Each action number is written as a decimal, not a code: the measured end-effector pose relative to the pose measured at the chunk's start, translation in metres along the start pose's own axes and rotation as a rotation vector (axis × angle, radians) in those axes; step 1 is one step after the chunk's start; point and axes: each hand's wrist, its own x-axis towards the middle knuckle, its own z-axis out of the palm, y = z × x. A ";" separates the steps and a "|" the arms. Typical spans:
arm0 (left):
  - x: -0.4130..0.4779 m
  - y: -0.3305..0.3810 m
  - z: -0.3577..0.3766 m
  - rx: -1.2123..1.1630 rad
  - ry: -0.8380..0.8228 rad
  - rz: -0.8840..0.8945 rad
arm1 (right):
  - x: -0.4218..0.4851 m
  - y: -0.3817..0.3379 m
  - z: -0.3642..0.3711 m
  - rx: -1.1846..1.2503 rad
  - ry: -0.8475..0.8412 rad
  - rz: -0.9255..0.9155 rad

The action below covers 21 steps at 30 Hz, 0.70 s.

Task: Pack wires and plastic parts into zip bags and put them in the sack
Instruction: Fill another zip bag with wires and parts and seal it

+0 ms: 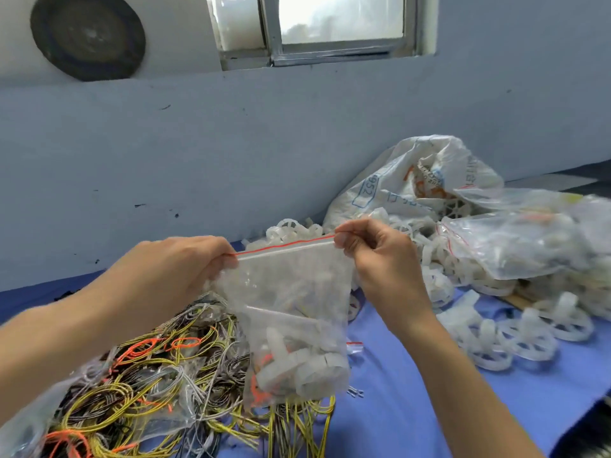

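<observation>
Two hands hold one bag [291,309] up by its top corners, clear of the cloth [413,408] below. The left hand [185,269] pinches the left end of the zip [284,248], and the right hand [380,256] pinches the right end between thumb and curled fingers. The red-edged strip runs taut between them, its long axis left to right and rising a little toward the right. The bag hangs straight down from that line, with white plastic parts [304,368] and a bit of orange wire [256,390] sunk to its bottom and the upper half slack. Whether the zip is pressed shut along its whole length cannot be told; the step in hand looks like sealing. Right beneath the bag lies the heap of wires [139,375], yellow, orange, grey and black, on the blue cloth. To the right, loose white rings [522,328] spread over the cloth, and past them lie filled bags [515,246]. The sack [423,173] slumps against the wall [231,143] at the back right, beyond and to the right of both hands. The right hand is the nearer one to it, so once sealed the bag would likely go forward and right, over the rings, with the left hand letting go first.
</observation>
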 end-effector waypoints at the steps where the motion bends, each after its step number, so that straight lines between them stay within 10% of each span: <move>1: 0.021 0.009 0.002 0.001 -0.001 0.014 | 0.014 0.000 -0.014 -0.038 0.035 -0.001; 9: 0.259 0.144 0.015 -0.199 0.001 -0.044 | 0.164 -0.022 -0.176 -0.443 0.361 0.076; 14: 0.373 0.227 0.013 -0.627 0.292 -0.065 | 0.201 -0.063 -0.249 -0.590 0.639 -0.316; 18: 0.419 0.262 0.072 -0.591 0.371 -0.045 | 0.191 -0.001 -0.261 -0.829 0.606 -0.482; 21: 0.426 0.281 0.147 -0.314 0.270 -0.031 | 0.181 0.079 -0.252 -0.972 0.396 -0.272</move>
